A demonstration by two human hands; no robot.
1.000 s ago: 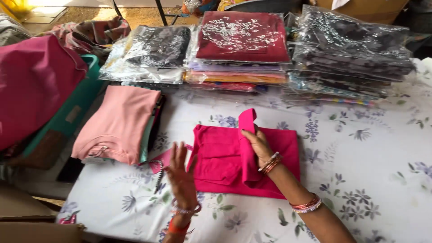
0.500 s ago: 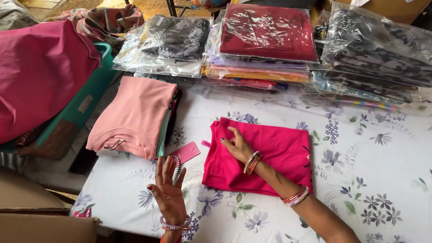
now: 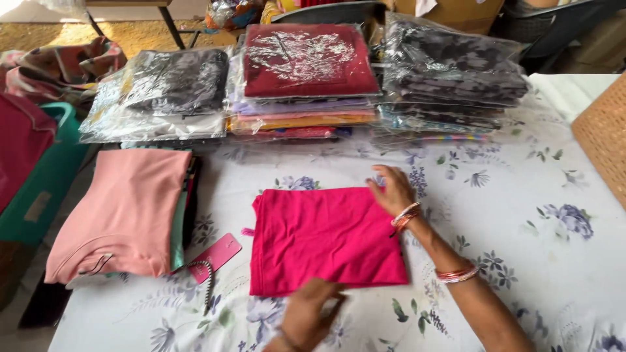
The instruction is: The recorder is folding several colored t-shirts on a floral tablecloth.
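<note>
Right hand: the right hand (image 3: 391,190) lies flat, fingers spread, on the far right corner of the folded magenta garment (image 3: 326,240); half a second ago it pressed nearer the middle, and a second ago it held a strip of the cloth up; holding nothing now
Left hand: the left hand (image 3: 306,316) has come in from open air, palm raised, to the near edge of the garment; fingers curled loosely at the hem, nothing gripped that I can see
Change: the raised flap is down and the garment reads as a neat rectangle; in my judgement the fold is finished and both hands are only smoothing and squaring it
Garment place: flat on the floral worktop (image 3: 535,195), centre, a pink tag (image 3: 217,254) just beside its left edge
Left of it: a pink folded stack (image 3: 124,208); beyond, a teal bin (image 3: 39,189) with dark pink cloth at its rim
Behind: bagged garment piles (image 3: 306,78) in clear plastic sleeves; a woven basket (image 3: 603,140) at the right, contents hidden
</note>
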